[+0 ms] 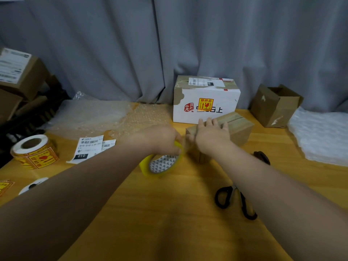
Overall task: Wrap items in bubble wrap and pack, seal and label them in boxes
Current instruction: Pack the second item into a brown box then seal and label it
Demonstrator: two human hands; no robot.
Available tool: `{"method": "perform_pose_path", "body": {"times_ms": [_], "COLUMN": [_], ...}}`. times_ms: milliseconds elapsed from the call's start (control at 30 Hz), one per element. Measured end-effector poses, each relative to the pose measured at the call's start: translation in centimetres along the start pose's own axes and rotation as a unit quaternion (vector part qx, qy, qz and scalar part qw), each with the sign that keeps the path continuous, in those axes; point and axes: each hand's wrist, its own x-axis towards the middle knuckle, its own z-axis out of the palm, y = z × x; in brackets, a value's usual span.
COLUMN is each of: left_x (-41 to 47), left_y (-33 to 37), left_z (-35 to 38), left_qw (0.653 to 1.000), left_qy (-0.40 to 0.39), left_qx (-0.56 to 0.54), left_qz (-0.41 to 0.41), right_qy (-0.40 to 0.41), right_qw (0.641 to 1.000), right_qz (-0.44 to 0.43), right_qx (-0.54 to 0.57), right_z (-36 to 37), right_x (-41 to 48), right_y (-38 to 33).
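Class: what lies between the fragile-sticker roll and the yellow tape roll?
White barcode shipping labels lie flat there; the head view shows them.

On the table (169,213), my right hand (211,133) lies on the small box (239,129). My left hand (165,142) grips the tape roll (162,164) just left of it. A bigger box (205,104) stands behind, with an open box (275,106) to its right. Bubble wrap (113,117) lies back left, and a sticker roll (33,151) and shipping labels (88,149) lie left. The scissors (235,198) lie under my right forearm, perhaps touching it.
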Motion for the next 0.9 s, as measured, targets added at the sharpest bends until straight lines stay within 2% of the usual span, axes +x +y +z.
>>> {"method": "perform_pose_path", "body": {"times_ms": [167,333,433,533,700,767,833,900], "left_x": [0.3,0.0,0.1,0.1,0.0,-0.4,-0.6,-0.8], "left_y": [0.0,-0.6,-0.5,-0.4,0.7,1.1,1.1,0.9], "left_z": [0.5,0.4,0.7,0.7,1.3,1.8,2.3,2.4], "left_qw": [0.999,1.000,0.999,0.999,0.995,0.991,0.987,0.985], "left_qy": [0.046,-0.003,-0.001,0.041,0.099,0.125,0.151,0.164], "left_qx": [-0.010,0.008,0.040,0.011,0.014,0.021,0.034,0.037], "left_qz": [0.010,-0.008,-0.007,-0.009,-0.021,-0.034,-0.035,-0.029], "right_qy": [-0.003,0.002,0.020,0.046,0.017,0.021,0.031,0.103], "right_qw": [0.999,0.999,0.999,0.998,0.999,0.998,0.989,0.970], "right_qz": [0.030,0.029,0.021,0.004,0.017,0.000,-0.044,-0.073], "right_qx": [0.032,0.033,0.034,0.034,0.032,0.061,0.135,0.209], "right_z": [0.9,0.9,1.2,1.5,1.4,1.2,0.8,0.3], "right_x": [0.0,0.3,0.0,-0.5,-0.1,-0.1,-0.9,-2.5], "right_y": [-1.1,-1.2,-1.1,-0.7,-1.3,-0.9,-0.1,0.8]}}
